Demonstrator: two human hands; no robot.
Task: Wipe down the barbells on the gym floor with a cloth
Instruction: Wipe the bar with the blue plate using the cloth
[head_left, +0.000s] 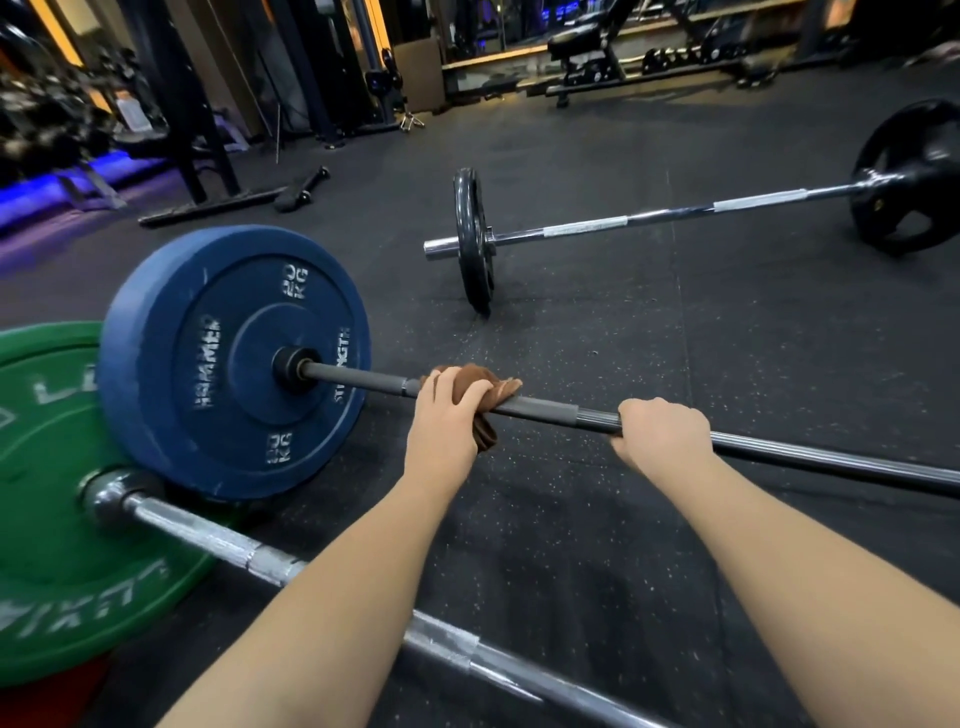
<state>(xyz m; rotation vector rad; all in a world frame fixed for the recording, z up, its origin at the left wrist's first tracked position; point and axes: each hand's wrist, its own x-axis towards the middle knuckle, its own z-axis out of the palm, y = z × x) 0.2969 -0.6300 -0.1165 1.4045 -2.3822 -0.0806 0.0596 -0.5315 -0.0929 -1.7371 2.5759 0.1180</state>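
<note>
Looking down from your head cam, your left hand is wrapped round a brown cloth bunched on the dark bar just right of the blue 20 kg plate, and your right hand is curled round the same bar a bit further along. Closer to you a chrome bar with a green plate lies on the speckled black floor, and a third barbell with black plates sits well apart behind.
</note>
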